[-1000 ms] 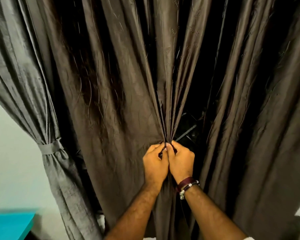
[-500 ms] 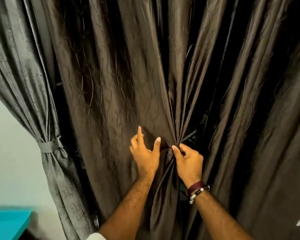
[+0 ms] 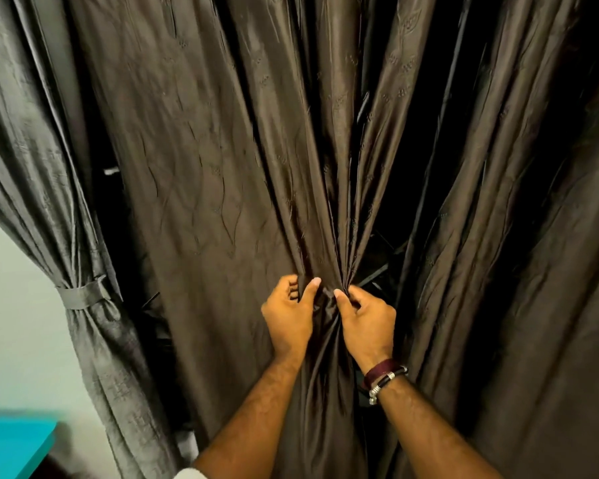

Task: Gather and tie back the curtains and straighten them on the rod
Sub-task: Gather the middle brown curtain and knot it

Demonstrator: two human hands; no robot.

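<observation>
Brown satin middle curtain (image 3: 222, 188) sits bunched in your left hand (image 3: 287, 316) and right hand (image 3: 367, 323), both clenched on its folds, not yet tied. At the left edge, the grey curtain (image 3: 32, 188) already wears its tieback (image 3: 83, 294); the right curtain (image 3: 516, 236) hangs loose.

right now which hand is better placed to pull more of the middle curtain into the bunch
Left. The left hand borders the wide ungathered span of the brown middle curtain; the right hand keeps its grip on the gathered folds beside the dark gap.
</observation>
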